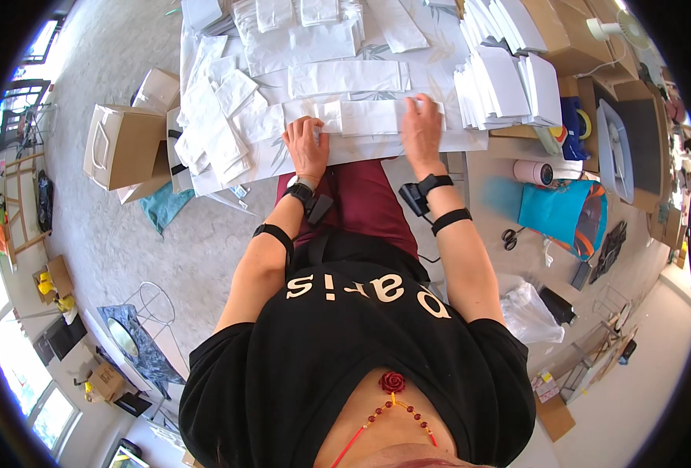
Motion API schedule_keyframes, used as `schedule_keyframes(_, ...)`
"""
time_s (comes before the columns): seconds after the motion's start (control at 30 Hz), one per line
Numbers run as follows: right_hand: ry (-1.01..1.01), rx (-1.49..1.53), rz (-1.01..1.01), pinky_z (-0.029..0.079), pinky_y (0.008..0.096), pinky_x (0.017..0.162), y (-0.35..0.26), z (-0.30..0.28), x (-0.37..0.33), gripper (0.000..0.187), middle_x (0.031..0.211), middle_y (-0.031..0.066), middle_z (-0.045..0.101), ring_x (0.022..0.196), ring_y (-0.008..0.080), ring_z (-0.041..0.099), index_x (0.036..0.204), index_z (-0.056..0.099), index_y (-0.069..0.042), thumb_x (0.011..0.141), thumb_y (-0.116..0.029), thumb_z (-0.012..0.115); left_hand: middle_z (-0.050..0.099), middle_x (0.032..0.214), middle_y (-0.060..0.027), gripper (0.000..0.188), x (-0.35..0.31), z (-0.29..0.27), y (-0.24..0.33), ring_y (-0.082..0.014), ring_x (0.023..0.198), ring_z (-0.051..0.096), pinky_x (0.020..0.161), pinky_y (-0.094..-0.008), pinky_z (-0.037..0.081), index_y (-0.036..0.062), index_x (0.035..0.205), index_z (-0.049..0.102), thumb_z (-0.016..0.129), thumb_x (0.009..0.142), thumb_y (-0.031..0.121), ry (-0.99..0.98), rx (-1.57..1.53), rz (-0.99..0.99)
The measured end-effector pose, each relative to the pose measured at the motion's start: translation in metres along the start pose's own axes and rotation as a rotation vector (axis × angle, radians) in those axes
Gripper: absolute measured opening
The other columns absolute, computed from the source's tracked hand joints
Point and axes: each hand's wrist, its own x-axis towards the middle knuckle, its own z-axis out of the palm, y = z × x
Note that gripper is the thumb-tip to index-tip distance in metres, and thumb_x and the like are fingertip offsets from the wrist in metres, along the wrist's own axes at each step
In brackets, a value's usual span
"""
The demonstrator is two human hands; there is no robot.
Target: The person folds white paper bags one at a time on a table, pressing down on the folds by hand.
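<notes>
- Hands were apart at the near edge of the table (pixel 462 141), left hand (pixel 307 150) and right hand (pixel 422 132); whether either pinched anything could not be told.
- White flat strip (pixel 370 118) lay just beyond, long axis left to right; the right hand, over its right end, was nearer.
- Loose white packets (pixel 214 129) lay left, paper stacks (pixel 503 86) right.
- Farther, another white strip (pixel 349 79) lay roughly parallel.

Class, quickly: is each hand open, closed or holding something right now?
Left hand: fingers bent, close to a short white piece; grip cannot be told.
Right hand: fingers over the right part of a white strip; grip cannot be told.
</notes>
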Motion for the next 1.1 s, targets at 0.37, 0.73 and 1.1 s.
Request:
schedule_keyframes(0.37, -0.277, 0.622, -0.082, 0.053, 0.043, 0.092, -0.065, 0.052, 0.01, 0.027, 0.11, 0.0143, 0.064, 0.108, 0.0358, 0.062, 0.111, 0.064, -0.006, 0.085, 0.0, 0.071, 0.062, 0.111, -0.0071, 0.026, 0.0, 0.002, -0.002, -0.0301, 0.111, 0.056, 0.099, -0.0436, 0.038, 0.013, 0.102, 0.064, 0.073, 0.079, 0.006, 0.0, 0.004, -0.007)
schedule_keyframes(0.73, -0.341, 0.638, -0.028, 0.051, 0.0447, 0.097, -0.06, 0.059, 0.006, 0.04, 0.113, 0.0131, 0.064, 0.111, 0.0364, 0.062, 0.119, 0.065, -0.008, 0.082, -0.001, 0.076, 0.067, 0.104, -0.0074, 0.022, -0.007, 0.002, -0.002, -0.023, 0.093, 0.062, 0.084, -0.037, 0.049, 0.0063, 0.104, 0.061, 0.071, 0.085, 0.0, 0.126, -0.307, -0.223)
schedule_keyframes(1.1, -0.342, 0.619, -0.072, 0.051, 0.0423, 0.098, -0.056, 0.061, 0.003, 0.057, 0.118, 0.0129, 0.063, 0.112, 0.0346, 0.061, 0.131, 0.065, -0.009, 0.077, -0.01, 0.084, 0.069, 0.107, -0.0054, 0.019, 0.0, 0.002, 0.013, -0.0118, 0.094, 0.065, 0.083, -0.03, 0.055, -0.0013, 0.115, 0.064, 0.062, 0.103, 0.014, 0.058, -1.174, -0.715)
